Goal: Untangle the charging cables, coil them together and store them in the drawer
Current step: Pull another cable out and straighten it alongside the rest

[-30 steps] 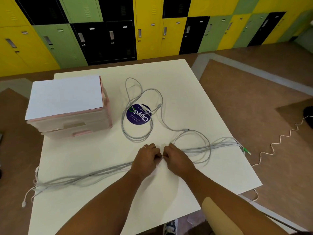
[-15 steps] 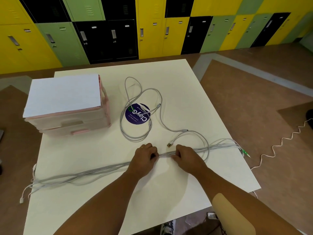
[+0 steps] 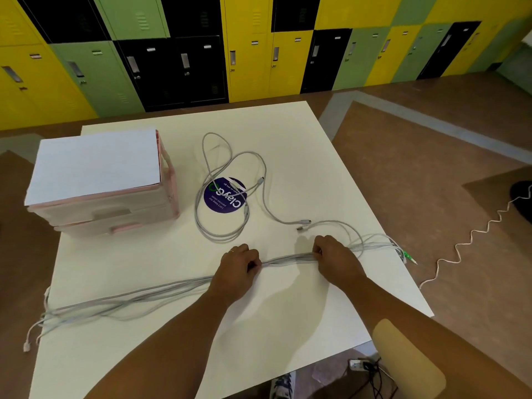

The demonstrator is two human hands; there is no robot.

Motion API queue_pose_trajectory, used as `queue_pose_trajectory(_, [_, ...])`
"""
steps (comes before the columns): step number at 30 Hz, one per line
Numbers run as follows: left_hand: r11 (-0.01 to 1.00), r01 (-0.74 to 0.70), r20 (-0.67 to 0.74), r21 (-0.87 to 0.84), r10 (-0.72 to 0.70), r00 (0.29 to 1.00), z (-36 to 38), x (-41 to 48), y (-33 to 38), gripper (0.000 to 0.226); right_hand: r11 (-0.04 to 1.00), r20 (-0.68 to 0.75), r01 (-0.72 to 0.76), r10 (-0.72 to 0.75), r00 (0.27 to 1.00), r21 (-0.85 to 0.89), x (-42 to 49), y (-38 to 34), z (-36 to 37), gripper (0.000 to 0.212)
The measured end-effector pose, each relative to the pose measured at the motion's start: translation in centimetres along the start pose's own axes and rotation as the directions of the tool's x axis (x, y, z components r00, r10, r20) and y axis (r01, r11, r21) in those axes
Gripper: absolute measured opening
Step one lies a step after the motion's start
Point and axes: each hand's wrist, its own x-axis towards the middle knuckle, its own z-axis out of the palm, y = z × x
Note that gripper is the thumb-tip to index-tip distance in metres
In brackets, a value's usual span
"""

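A long bundle of grey charging cables (image 3: 288, 259) lies stretched across the white table (image 3: 288, 145), from the left edge to the right edge. My left hand (image 3: 237, 264) grips the bundle near its middle. My right hand (image 3: 334, 256) grips it a short way to the right, with a taut stretch of cable between the two. Plug ends (image 3: 27, 345) hang over the left edge. More grey cable (image 3: 221, 234) lies in loose loops behind my hands. A pink and white drawer unit (image 3: 98, 191) stands at the back left, its drawers closed.
A round blue sticker (image 3: 226, 198) lies under the loose loops. A wavy white cord (image 3: 472, 234) runs over the brown floor to the right. Yellow, green and black lockers (image 3: 259, 53) line the far wall. A shoe and wires show under the table's near edge.
My hands were touching on the bundle one second ago. My right hand has slid right along the cables, opening a gap, while my left hand stayed in place.
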Motion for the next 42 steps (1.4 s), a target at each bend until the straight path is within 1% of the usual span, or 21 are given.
queue_pose_trajectory(2, [1.000, 0.003, 0.008, 0.000, -0.003, 1.000, 0.0, 0.0, 0.0, 0.014, 0.998, 0.009, -0.067, 0.067, 0.998, 0.011, 0.0, 0.4, 0.0, 0.014])
queue_pose_trajectory(4, [1.000, -0.003, 0.009, 0.005, 0.003, 1.000, 0.0, 0.1, -0.1, 0.014, 0.994, 0.009, -0.113, 0.113, 0.994, 0.012, 0.1, 0.7, 0.0, 0.020])
queue_pose_trajectory(6, [1.000, 0.003, 0.005, 0.019, -0.003, 1.000, 0.1, 0.1, -0.1, 0.014, 0.991, 0.000, -0.130, 0.130, 0.992, 0.028, 0.2, 1.0, -0.1, 0.025])
queue_pose_trajectory(9, [0.998, -0.010, 0.012, 0.064, 0.009, 1.000, 0.2, 0.3, 0.1, 0.012, 0.985, 0.027, -0.131, 0.128, 0.991, 0.110, 0.3, 1.4, -0.1, 0.028])
queue_pose_trajectory(11, [0.990, -0.047, 0.065, 0.131, 0.039, 0.997, 0.0, 0.7, 0.5, 0.009, 0.981, 0.039, -0.130, 0.126, 0.991, 0.146, 0.4, 1.5, -0.1, 0.027])
queue_pose_trajectory(13, [0.968, -0.100, 0.160, 0.231, 0.064, 0.985, -0.2, 1.5, 1.2, 0.007, 0.980, 0.030, -0.116, 0.113, 0.993, 0.162, 0.4, 1.6, -0.1, 0.026])
queue_pose_trajectory(15, [0.952, -0.146, 0.219, 0.268, 0.087, 0.972, 0.1, 2.3, 2.1, 0.009, 0.978, 0.026, -0.107, 0.104, 0.994, 0.177, 0.3, 1.7, 0.0, 0.025])
queue_pose_trajectory(19, [0.957, -0.189, 0.212, 0.220, 0.142, 0.967, 1.8, 3.9, 4.6, 0.029, 0.979, 0.031, -0.086, 0.082, 0.996, 0.182, 0.4, 1.9, 0.3, 0.024])
queue_pose_trajectory(22, [0.961, -0.198, 0.210, 0.194, 0.157, 0.965, 3.6, 5.3, 6.5, 0.033, 0.979, 0.024, -0.070, 0.066, 0.998, 0.192, 0.5, 1.8, 0.4, 0.024])
queue_pose_trajectory(25, [0.975, -0.184, 0.210, 0.126, 0.155, 0.965, 5.3, 6.3, 8.0, 0.025, 0.974, 0.018, -0.064, 0.061, 0.998, 0.217, 0.4, 2.0, 0.6, 0.025])
queue_pose_trajectory(28, [0.989, -0.129, 0.176, 0.066, 0.116, 0.977, 6.1, 6.8, 8.5, 0.012, 0.977, 0.025, -0.052, 0.048, 0.999, 0.205, 0.4, 2.4, 0.7, 0.023])
queue_pose_trajectory(31, [0.993, -0.115, 0.147, 0.014, 0.112, 0.983, 6.5, 6.9, 8.1, 0.005, 0.983, 0.036, 0.009, -0.016, 0.999, 0.183, 0.3, 2.9, 0.6, 0.017])
queue_pose_trajectory(34, [0.991, -0.133, 0.135, 0.031, 0.127, 0.983, 6.7, 6.8, 8.0, 0.002, 0.985, 0.051, 0.088, -0.097, 0.994, 0.149, 0.0, 4.0, -0.1, 0.008])
queue_pose_trajectory(36, [0.989, -0.140, 0.125, 0.050, 0.133, 0.983, 6.8, 6.8, 8.0, 0.008, 0.993, 0.045, 0.075, -0.080, 0.996, 0.094, -0.2, 5.3, -1.0, 0.008])
queue_pose_trajectory(39, [0.986, -0.150, 0.142, 0.070, 0.138, 0.980, 6.6, 7.1, 8.2, 0.013, 0.997, 0.045, -0.010, 0.006, 0.999, 0.083, -0.1, 7.4, -2.9, 0.021])
queue_pose_trajectory(42, [0.990, -0.131, 0.163, 0.053, 0.121, 0.979, 6.5, 7.4, 8.5, 0.013, 0.995, 0.080, 0.042, -0.049, 0.996, 0.089, 0.5, 7.7, -4.1, 0.025])
